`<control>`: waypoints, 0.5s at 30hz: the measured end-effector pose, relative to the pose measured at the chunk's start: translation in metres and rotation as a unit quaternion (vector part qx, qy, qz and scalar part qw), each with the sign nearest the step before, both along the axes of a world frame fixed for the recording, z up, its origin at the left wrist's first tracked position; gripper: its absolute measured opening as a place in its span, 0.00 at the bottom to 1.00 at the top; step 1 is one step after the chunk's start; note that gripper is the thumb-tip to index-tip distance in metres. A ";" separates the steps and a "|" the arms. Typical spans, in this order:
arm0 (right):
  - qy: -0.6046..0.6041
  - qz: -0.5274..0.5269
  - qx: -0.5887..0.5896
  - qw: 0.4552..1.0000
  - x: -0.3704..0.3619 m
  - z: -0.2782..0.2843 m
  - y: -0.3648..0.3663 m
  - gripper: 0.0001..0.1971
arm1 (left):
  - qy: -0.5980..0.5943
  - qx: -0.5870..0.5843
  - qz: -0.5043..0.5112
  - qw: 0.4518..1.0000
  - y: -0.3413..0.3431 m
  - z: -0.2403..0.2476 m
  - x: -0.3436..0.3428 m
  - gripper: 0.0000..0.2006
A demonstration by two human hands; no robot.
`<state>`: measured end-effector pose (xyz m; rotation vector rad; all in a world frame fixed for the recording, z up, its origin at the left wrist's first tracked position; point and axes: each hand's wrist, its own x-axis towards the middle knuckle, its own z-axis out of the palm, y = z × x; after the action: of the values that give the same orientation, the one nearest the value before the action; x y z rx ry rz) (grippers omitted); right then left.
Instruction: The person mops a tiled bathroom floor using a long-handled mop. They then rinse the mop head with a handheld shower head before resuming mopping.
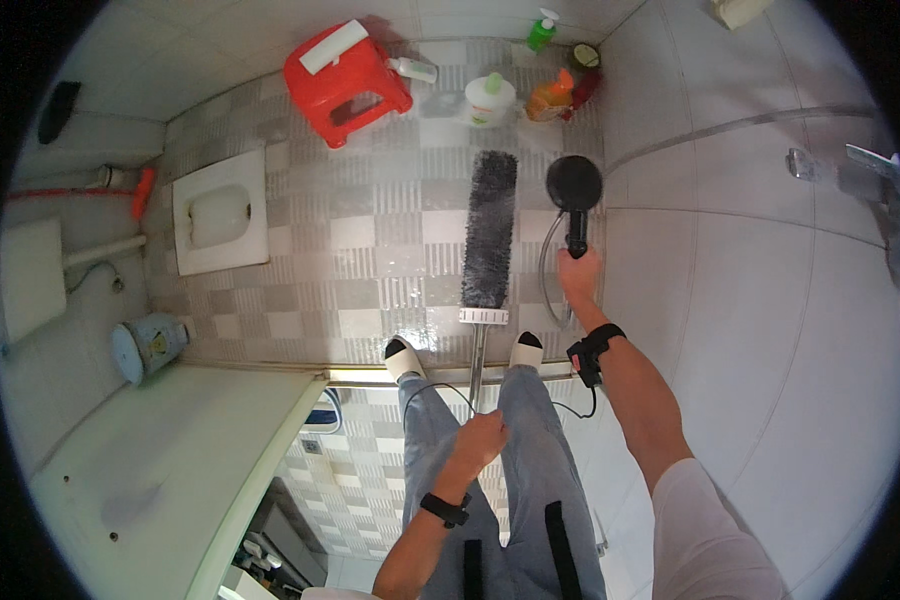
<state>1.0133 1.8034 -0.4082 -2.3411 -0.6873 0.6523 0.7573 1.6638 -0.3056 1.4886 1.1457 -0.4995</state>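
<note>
My left hand (482, 437) is closed around the metal handle of a mop (491, 230), low between my knees. The mop's long, dark grey, shaggy head stretches away from me over the tiled floor, with a white bar at its near end. My right hand (579, 274) grips the handle of a black shower head (574, 184), which is held out just right of the mop head. A grey hose (547, 262) loops down beside that hand. Whether water flows from the shower head I cannot tell. The floor shines wet in front of my slippers (402, 357).
A red plastic stool (342, 92), a white jug (489, 101) and an orange spray bottle (550, 98) stand along the far wall. A squat toilet (220, 213) lies at left, near a small bin (151, 346). An open door (160, 480) fills the near left; a raised threshold (365, 376) crosses by my feet.
</note>
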 end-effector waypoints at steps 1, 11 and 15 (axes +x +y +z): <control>0.022 -0.012 0.022 0.999 -0.001 0.001 0.000 0.09 | -0.002 0.001 -0.003 1.000 -0.002 0.000 0.001 0.13; 0.000 -0.068 0.015 0.998 -0.005 0.005 0.009 0.08 | 0.021 -0.036 -0.040 0.998 -0.003 0.006 0.004 0.22; -0.047 -0.081 0.033 0.995 0.000 0.010 0.008 0.09 | 0.019 -0.005 -0.018 1.000 -0.008 0.003 0.003 0.24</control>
<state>1.0133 1.8118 -0.3986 -2.3479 -0.5442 0.4420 0.7599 1.6554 -0.3030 1.4999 1.1448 -0.5594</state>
